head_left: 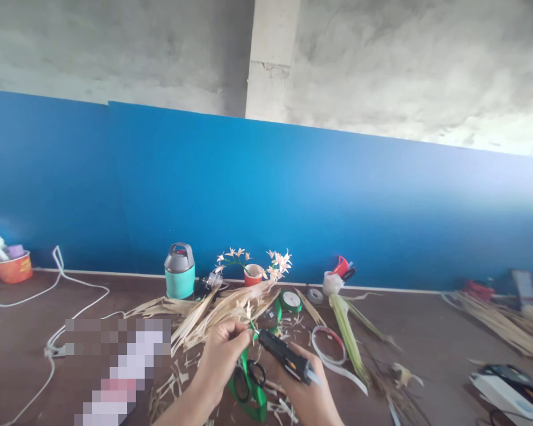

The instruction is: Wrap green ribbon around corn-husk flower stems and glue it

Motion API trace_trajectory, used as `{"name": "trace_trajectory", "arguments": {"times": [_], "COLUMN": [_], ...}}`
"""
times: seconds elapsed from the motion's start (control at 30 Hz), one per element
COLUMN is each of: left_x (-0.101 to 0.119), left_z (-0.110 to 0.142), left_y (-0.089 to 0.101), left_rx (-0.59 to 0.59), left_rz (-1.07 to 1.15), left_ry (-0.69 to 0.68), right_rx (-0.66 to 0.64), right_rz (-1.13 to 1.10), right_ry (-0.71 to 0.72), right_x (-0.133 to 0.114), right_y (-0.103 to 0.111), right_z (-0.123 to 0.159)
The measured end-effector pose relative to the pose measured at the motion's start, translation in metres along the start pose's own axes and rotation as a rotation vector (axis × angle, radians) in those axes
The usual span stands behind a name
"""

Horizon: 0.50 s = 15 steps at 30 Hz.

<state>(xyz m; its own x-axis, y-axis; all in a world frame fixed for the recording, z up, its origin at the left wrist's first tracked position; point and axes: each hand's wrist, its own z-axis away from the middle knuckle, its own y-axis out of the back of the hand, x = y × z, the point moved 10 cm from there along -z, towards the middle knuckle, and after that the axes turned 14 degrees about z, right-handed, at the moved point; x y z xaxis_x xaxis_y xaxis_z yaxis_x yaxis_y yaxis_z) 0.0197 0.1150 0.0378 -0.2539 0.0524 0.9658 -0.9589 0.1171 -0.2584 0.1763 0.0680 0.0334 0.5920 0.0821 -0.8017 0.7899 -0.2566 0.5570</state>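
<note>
My left hand (222, 355) pinches the green stem of a small pale husk flower (245, 310) between thumb and fingertips. In my right hand (310, 384) is a black hot glue gun (284, 355), a clear glue stick poking out of its rear. Its nozzle points left and meets the stem at my left fingertips; whether it touches cannot be made out. Below my hands lie scissors (258, 373) with black handles and a loop of green ribbon (258, 409), among husk scraps. Dried corn husks (231, 305) spread out just beyond my left hand.
At the back stand a teal flask (180, 284), a red cup (253, 276) with husk flower sprays, and a white holder (333, 284). A green ribbon spool (291, 300) and husk bundle (350, 340) lie nearer. A white cord (86, 310) crosses the left. A blue partition (293, 201) closes the back.
</note>
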Motion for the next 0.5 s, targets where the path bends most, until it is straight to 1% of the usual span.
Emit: {"name": "trace_trajectory", "arguments": {"times": [0.2,0.37,0.5], "left_x": [0.004,-0.003,-0.006], "left_z": [0.004,0.0,-0.001], "left_y": [0.0,0.001,0.002], "left_rx": [0.029,0.01,0.011], "left_rz": [0.032,0.013,0.022], "left_ry": [-0.001,0.034,0.042], "right_rx": [0.02,0.02,0.005], "right_rz": [-0.012,-0.105,-0.09], "right_ry": [0.008,-0.009,0.019], "right_x": [-0.001,0.001,0.001], "right_y": [0.002,0.0,-0.002], "right_z": [0.0,0.001,0.0]}}
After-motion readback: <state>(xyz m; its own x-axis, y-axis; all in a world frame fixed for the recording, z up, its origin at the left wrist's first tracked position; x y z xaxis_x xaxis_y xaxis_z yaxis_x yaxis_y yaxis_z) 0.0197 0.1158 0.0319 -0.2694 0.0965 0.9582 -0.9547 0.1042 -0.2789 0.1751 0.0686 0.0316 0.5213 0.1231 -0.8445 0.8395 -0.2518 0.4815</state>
